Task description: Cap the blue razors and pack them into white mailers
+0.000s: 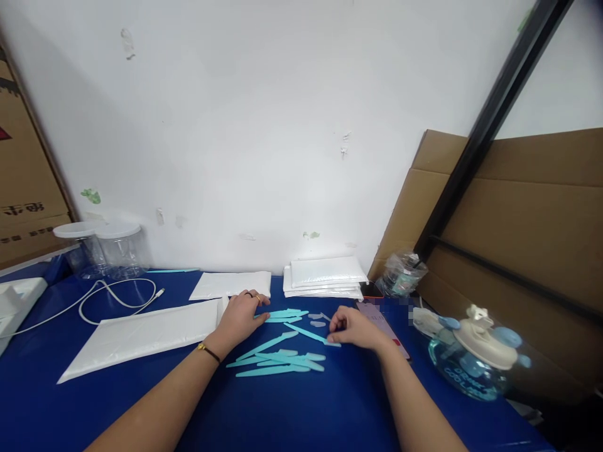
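My left hand (244,315) rests at the handle ends of a small bunch of teal eyebrow razors (286,315), thumb and fingers apart. My right hand (357,328) is closed in a pinch, and a thin clear blade cap (325,317) seems to stick out from its fingertips. Just below those fingertips lies the head of a single teal razor (306,333), slanting on the table. Two loose clear caps (317,324) lie between the hands. Nearer to me is a looser pile of several teal razors (282,361), some crossing each other.
White padded mailers lie at left (155,329), at the back (230,284) and stacked by the wall (327,274). A phone (384,323) and a blue-tinted bottle (475,358) are on the right. Lidded clear jars (123,251) and a white cable (113,289) are at left.
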{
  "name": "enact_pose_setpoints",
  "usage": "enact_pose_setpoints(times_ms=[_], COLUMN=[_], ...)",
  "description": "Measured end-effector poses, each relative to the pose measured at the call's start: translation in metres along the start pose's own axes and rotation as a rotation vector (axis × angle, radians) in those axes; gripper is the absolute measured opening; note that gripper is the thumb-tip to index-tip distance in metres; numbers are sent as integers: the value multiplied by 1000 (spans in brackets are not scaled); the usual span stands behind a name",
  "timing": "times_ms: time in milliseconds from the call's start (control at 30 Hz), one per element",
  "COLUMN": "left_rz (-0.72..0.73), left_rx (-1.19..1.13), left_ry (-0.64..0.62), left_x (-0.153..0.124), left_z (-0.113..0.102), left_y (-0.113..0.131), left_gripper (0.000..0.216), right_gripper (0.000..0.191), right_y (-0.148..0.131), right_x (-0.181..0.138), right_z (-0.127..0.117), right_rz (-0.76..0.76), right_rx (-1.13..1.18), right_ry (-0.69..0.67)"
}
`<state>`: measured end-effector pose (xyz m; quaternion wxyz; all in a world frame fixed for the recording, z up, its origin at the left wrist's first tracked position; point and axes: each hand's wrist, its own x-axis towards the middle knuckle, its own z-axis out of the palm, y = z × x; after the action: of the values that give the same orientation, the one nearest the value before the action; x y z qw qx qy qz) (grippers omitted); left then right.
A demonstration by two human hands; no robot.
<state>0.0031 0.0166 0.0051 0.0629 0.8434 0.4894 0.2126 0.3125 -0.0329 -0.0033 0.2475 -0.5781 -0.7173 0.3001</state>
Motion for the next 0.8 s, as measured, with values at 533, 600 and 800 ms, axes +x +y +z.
enact_pose_setpoints(times_ms=[533,600,800], left_rz=[177,116,44], left_rx=[10,24,18], left_ry=[-119,-102,-74], left_x=[-2,1,0], left_z=[2,0,1], left_y=[17,6,-5], left_gripper=[36,32,20], right_gripper=[14,13,9], right_y=[-15,-10,-4], right_x=[8,12,17], right_z=[15,13,15], right_rz=[-125,-100,-115], right_rx=[78,38,-96], right_ry=[11,121,202])
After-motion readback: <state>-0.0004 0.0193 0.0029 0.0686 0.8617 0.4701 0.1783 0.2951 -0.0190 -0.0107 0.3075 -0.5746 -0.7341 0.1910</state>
